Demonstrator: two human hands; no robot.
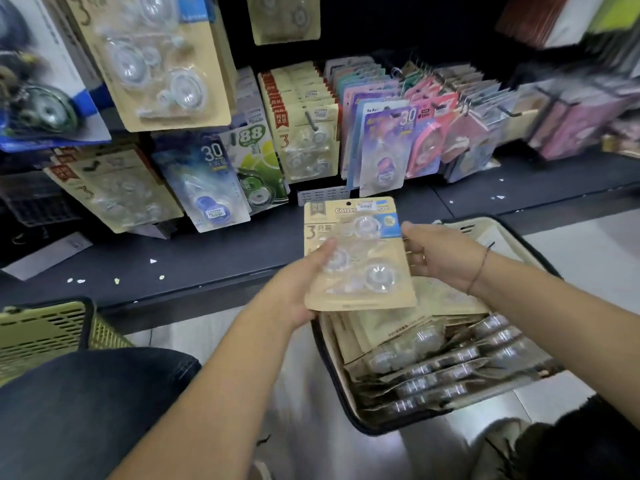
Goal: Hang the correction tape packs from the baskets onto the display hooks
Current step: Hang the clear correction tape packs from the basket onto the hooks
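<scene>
The correction tape pack (358, 258) is up in the air between the person's two hands, a kraft-coloured card with three clear round dispensers under a blister and a hang hole at its top edge. It faces the person, tilted a little, and sits on no hook. The left hand (294, 289) grasps its lower left corner, thumb laid across the front of the blister and fingers behind the card. The right hand (440, 258) grips the right edge, thumb near the blue patch at the upper corner, with a thin band (479, 271) round that wrist. Right underneath, on the floor, stands a dark-rimmed basket (377, 427) packed with more packs (433, 358) of the same kind, lying in overlapping rows. Beyond the held pack runs a dark shelf (207, 261) dotted with small pale scraps, and above it the display hooks carry their stock: one hook (311, 121) holds a thick row of matching kraft cards (308, 147), with a purple pack (384, 150) just to its right and pink ones further along. To the left hang a green pack marked 88 (258, 164) and a blue pack marked 30 (207, 188). At the near left sits a green mesh basket (45, 330), beside the person's dark-trousered knee (86, 410).
</scene>
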